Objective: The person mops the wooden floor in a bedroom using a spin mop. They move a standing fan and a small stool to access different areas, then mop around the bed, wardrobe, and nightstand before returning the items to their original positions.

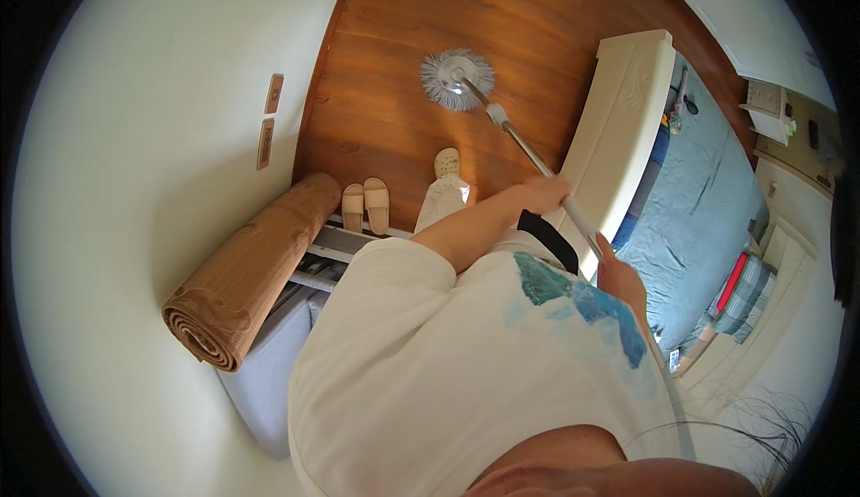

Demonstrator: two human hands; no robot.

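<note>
A spin mop has its round grey string head [433, 84] spread on the wooden floor. Its metal handle [527, 149] slants back toward my body. My left hand [547, 191] is wrapped around the middle of this handle. Higher up the pole, nearer my body, my right hand [619, 277] grips it too. A pale clog [447, 162] on one of my feet shows on the floor behind the mop head.
At the right, a cream bed footboard [615, 114] stands close to the handle, before a bed with a blue sheet [705, 195]. A rolled brown mat [255, 268] leans at the left wall. Beside it lie beige slippers [366, 207] and a grey padded seat [265, 389].
</note>
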